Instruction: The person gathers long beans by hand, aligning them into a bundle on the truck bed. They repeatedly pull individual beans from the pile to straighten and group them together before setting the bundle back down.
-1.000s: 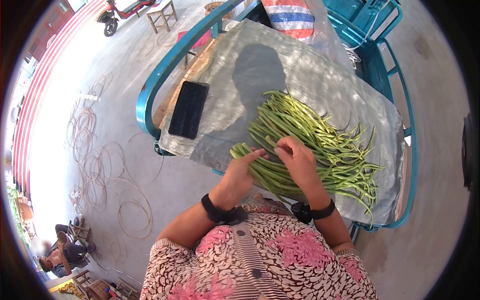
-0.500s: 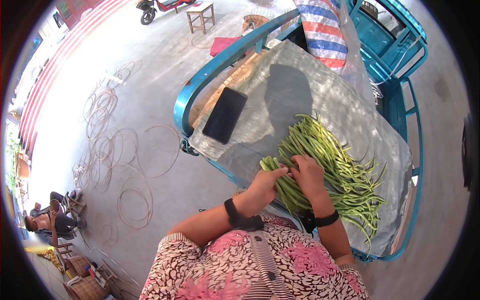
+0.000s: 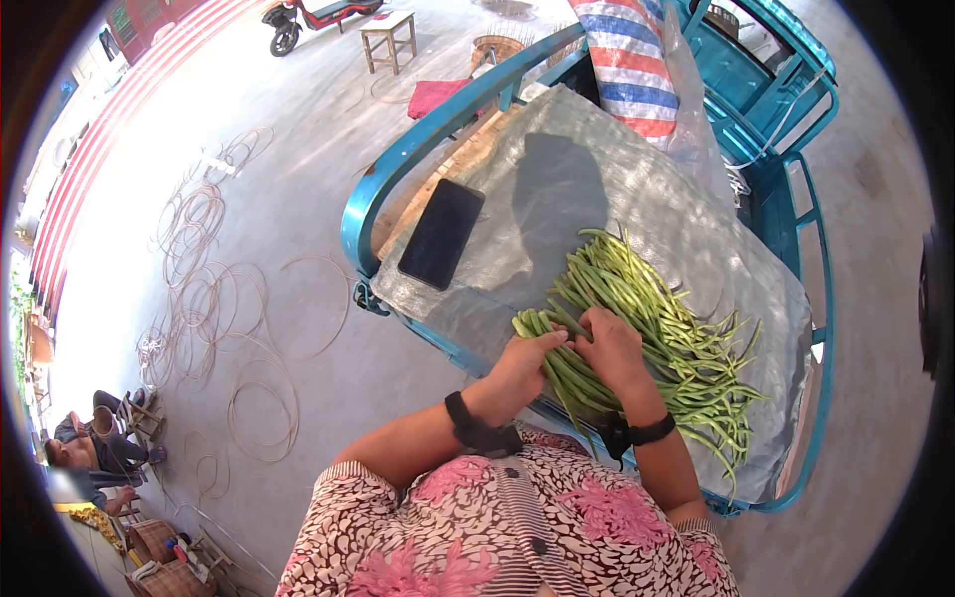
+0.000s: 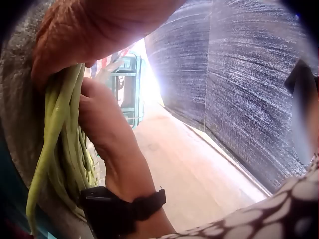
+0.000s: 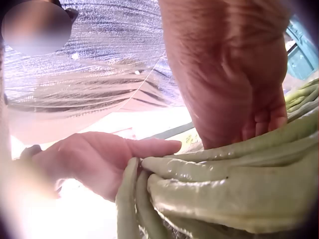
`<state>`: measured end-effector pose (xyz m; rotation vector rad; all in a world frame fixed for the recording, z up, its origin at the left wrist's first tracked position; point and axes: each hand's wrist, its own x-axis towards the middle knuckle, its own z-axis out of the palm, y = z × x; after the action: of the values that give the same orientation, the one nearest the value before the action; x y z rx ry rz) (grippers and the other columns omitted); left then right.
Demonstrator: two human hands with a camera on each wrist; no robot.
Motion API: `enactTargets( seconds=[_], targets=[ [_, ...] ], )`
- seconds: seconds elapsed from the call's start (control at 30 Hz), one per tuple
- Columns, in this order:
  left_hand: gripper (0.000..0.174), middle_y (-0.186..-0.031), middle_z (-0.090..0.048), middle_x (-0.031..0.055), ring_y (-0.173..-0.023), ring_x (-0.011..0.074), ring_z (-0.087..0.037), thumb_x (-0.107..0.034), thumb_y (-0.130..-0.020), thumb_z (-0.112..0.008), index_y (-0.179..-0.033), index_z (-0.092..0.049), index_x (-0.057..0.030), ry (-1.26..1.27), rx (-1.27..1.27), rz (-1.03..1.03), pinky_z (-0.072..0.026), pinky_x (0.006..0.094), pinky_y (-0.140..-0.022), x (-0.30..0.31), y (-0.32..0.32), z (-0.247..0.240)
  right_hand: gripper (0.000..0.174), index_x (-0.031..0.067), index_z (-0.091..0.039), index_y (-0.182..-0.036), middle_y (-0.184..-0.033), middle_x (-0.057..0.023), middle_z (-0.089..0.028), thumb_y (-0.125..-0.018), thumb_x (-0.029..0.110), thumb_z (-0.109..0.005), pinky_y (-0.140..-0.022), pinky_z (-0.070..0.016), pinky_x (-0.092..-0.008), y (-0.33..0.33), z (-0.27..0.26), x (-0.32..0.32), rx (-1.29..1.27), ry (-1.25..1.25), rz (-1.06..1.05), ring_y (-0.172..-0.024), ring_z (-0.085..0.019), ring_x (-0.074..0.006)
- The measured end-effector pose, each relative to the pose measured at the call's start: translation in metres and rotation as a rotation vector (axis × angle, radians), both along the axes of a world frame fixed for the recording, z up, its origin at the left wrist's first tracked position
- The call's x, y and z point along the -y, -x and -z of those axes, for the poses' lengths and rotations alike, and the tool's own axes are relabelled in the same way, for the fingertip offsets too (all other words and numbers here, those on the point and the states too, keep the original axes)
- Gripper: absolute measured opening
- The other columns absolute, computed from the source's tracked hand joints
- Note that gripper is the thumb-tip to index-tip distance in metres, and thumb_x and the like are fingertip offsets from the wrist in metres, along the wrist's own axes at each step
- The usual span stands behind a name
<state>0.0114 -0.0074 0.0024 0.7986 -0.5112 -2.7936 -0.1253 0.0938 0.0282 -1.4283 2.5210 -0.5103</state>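
In the head view my left hand (image 3: 519, 376) grips a bundle of green long beans (image 3: 569, 383) near their ends, thumb on top. Close beside it, my right hand (image 3: 614, 348) has its fingers curled at the same bundle and pinches beans there. The left wrist view shows beans (image 4: 60, 114) hanging down from under the left hand (image 4: 99, 35). Bean ends (image 5: 199, 172) fill the front of the right wrist view, with the left thumb lying along them. A larger spread of long beans (image 3: 647, 298) lies just beyond both hands.
The beans lie on a grey woven sheet (image 3: 667, 219) over a blue cart bed with a curved rail (image 3: 398, 149). A black phone (image 3: 442, 234) rests at the sheet's left. A striped bag (image 3: 632, 70) stands behind. Coiled strands (image 3: 264, 408) and a seated person (image 3: 104, 443) are at left.
The head view has swung, so the cart appears farther right and lower. My right hand has come down closer to the left hand at the bundle; over the last half second both hands barely move.
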Motion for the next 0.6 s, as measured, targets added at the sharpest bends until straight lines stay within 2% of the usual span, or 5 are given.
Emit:
enactTargets(
  seconds=[0.07,0.17,0.3,0.5,0.6],
  targets=[
    [0.019,-0.107,-0.062,0.0094,-0.100,0.0213,-0.062,-0.007,-0.095,-0.059,-0.112,-0.054,-0.0028,0.009,0.035,-0.003,-0.0502,0.0365,-0.092,0.001,0.000,-0.001,0.024,0.0064,-0.059,-0.096,-0.092,-0.0108,-0.065,-0.077,0.015,-0.072,-0.073,-0.0495,-0.0437,0.001,-0.005,-0.002,0.038,0.055,0.054,-0.087,-0.064,-0.0323],
    [0.019,-0.110,-0.062,0.0100,-0.103,0.0214,-0.061,-0.007,-0.095,-0.059,-0.112,-0.054,-0.0027,0.023,0.035,-0.022,-0.0490,0.0367,-0.095,0.001,0.001,-0.007,0.024,0.0041,-0.060,-0.099,-0.093,-0.0119,-0.066,-0.079,0.013,-0.069,-0.075,-0.0505,-0.0400,0.000,-0.020,-0.006,0.261,0.139,0.136,-0.087,-0.064,-0.0307],
    [0.024,-0.115,-0.062,0.0106,-0.107,0.0217,-0.061,-0.009,-0.095,-0.060,-0.117,-0.055,-0.0010,0.112,-0.090,0.014,-0.0480,0.0371,-0.098,0.006,0.007,0.000,0.024,0.0022,-0.060,-0.100,-0.094,-0.0130,-0.066,-0.080,0.013,-0.067,-0.077,-0.0506,-0.0368,-0.004,-0.030,-0.013,0.358,0.199,0.102,-0.087,-0.064,-0.0279],
    [0.035,-0.122,-0.061,0.0120,-0.112,0.0224,-0.060,-0.009,-0.096,-0.058,-0.129,-0.054,0.0023,0.129,-0.115,0.031,-0.0472,0.0360,-0.100,0.003,0.010,-0.009,0.025,0.0011,-0.062,-0.103,-0.097,-0.0133,-0.066,-0.080,0.012,-0.066,-0.079,-0.0499,-0.0356,-0.011,-0.029,-0.017,0.461,0.265,0.077,-0.088,-0.064,-0.0266],
    [0.033,-0.123,-0.060,0.0119,-0.113,0.0220,-0.059,-0.008,-0.096,-0.058,-0.127,-0.054,0.0023,0.128,-0.092,0.071,-0.0471,0.0360,-0.100,0.003,0.010,-0.012,0.024,0.0006,-0.064,-0.105,-0.101,-0.0134,-0.066,-0.082,0.007,-0.066,-0.081,-0.0497,-0.0345,-0.008,-0.018,-0.020,0.543,0.315,0.036,-0.091,-0.064,-0.0271]
  ],
)
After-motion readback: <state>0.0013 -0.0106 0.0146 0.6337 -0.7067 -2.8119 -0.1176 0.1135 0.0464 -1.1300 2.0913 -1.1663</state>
